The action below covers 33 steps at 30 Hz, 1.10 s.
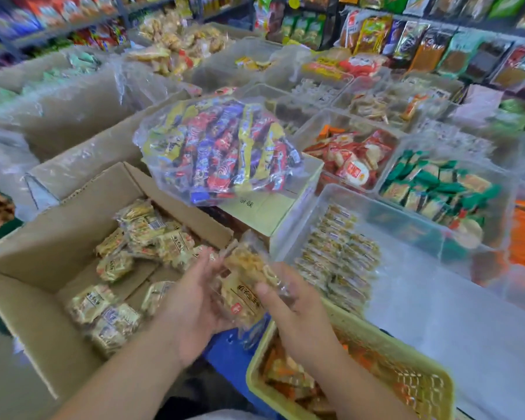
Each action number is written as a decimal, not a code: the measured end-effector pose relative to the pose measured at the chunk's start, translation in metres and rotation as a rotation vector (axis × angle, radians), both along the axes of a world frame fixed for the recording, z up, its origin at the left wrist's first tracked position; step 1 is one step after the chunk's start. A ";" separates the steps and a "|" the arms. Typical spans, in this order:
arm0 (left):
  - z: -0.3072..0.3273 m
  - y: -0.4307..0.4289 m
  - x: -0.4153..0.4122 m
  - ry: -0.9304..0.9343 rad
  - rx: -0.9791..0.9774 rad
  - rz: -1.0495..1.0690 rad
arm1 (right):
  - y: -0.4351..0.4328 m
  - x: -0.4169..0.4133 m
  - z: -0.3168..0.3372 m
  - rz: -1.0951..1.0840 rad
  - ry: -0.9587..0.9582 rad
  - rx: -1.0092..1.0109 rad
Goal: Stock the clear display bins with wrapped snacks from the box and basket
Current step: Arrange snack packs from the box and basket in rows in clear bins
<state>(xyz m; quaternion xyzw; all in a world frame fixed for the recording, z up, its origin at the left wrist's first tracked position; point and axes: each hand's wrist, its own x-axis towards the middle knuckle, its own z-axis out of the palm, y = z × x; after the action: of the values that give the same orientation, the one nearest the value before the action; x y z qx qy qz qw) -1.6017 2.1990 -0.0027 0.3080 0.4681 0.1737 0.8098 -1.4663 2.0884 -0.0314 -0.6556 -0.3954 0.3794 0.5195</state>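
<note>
Both hands hold a small stack of clear-wrapped golden snacks [244, 284] between the box and the bins. My left hand [194, 301] cups the stack from the left, and my right hand [291, 307] grips it from the right with the thumb on top. The open cardboard box [43, 247] at lower left holds several more of the same snacks [115, 265]. A yellow plastic basket [385, 341] at lower right holds orange-wrapped snacks. Just beyond my right hand, a clear display bin [406, 225] has rows of the wrapped snacks [340, 253] stacked at its left end.
A clear bag of colourful snack bars [222, 147] lies on a closed carton behind the box. Further clear bins hold red packets [352, 159] and green packets [437, 189]. Plastic-lined cartons stand at the left, with stocked shelves behind.
</note>
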 end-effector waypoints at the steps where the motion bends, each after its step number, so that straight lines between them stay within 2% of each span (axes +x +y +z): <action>1: -0.003 -0.004 0.007 0.036 0.004 -0.001 | 0.000 0.007 -0.001 -0.037 0.156 -0.025; 3: -0.009 -0.009 0.019 0.092 0.035 -0.037 | -0.002 0.019 -0.007 -0.083 0.403 -0.089; 4: -0.012 -0.010 0.025 0.119 0.065 -0.064 | -0.003 0.024 -0.009 -0.086 0.464 -0.109; 9: -0.020 -0.017 0.054 0.163 0.252 -0.153 | -0.005 0.050 -0.016 -0.230 0.478 -0.117; 11: -0.024 -0.018 0.064 0.150 0.261 -0.140 | -0.007 0.061 -0.021 -0.362 0.313 -0.144; 14: -0.027 -0.015 0.081 0.209 0.283 -0.064 | -0.016 0.075 -0.026 -0.457 -0.234 -0.065; 16: -0.026 -0.014 0.095 0.238 0.334 -0.054 | -0.021 0.080 -0.026 -0.321 -0.536 0.045; 18: -0.027 -0.015 0.110 0.267 0.408 -0.066 | -0.021 0.084 -0.027 -0.131 -0.677 0.010; 20: -0.028 -0.016 0.123 0.281 0.487 -0.086 | -0.019 0.090 -0.029 -0.065 -0.654 -0.070; 23: -0.031 -0.015 0.141 0.262 0.559 -0.188 | -0.016 0.107 -0.030 -0.114 -0.518 -0.087; 28: -0.047 -0.012 0.162 0.186 0.454 -0.310 | -0.012 0.145 -0.038 -0.185 -0.438 -0.078; 33: -0.073 -0.007 0.168 0.253 0.386 -0.215 | -0.011 0.196 -0.045 -0.265 -0.474 -0.108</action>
<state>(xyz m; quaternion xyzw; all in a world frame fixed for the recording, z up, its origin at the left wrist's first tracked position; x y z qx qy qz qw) -1.4341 2.1919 -0.0759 0.5244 0.4882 0.1328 0.6849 -1.2701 2.0775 -0.0768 -0.7989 -0.3958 0.1647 0.4218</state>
